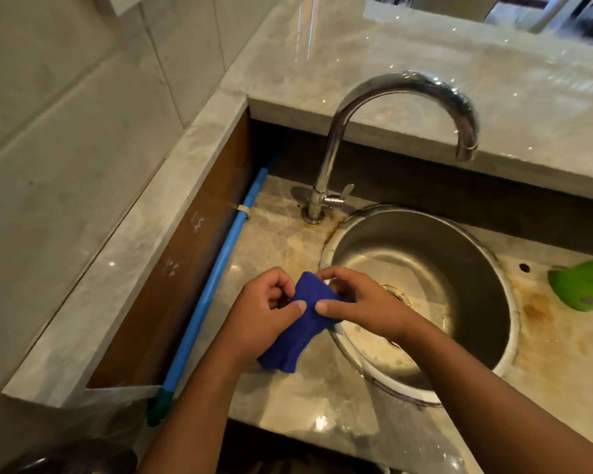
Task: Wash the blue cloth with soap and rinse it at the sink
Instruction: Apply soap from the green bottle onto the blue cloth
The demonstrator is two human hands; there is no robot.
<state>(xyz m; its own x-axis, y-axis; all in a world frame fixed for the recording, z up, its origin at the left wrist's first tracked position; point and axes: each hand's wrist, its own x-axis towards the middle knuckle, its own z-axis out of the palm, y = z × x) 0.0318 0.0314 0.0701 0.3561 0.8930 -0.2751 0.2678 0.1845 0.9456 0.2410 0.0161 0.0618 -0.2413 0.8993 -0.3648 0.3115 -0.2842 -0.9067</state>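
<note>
Left hand [264, 316] and right hand [363, 302] are pinching the blue cloth [305, 326] with curled fingers [332, 306], holding it over the left rim of the steel sink [442, 241]. A stained marble table [322, 391] is surrounding the sink; a tap [391, 94] is standing at its back-left, and a blue pipe [216, 268] is lying along the table's left edge.
</note>
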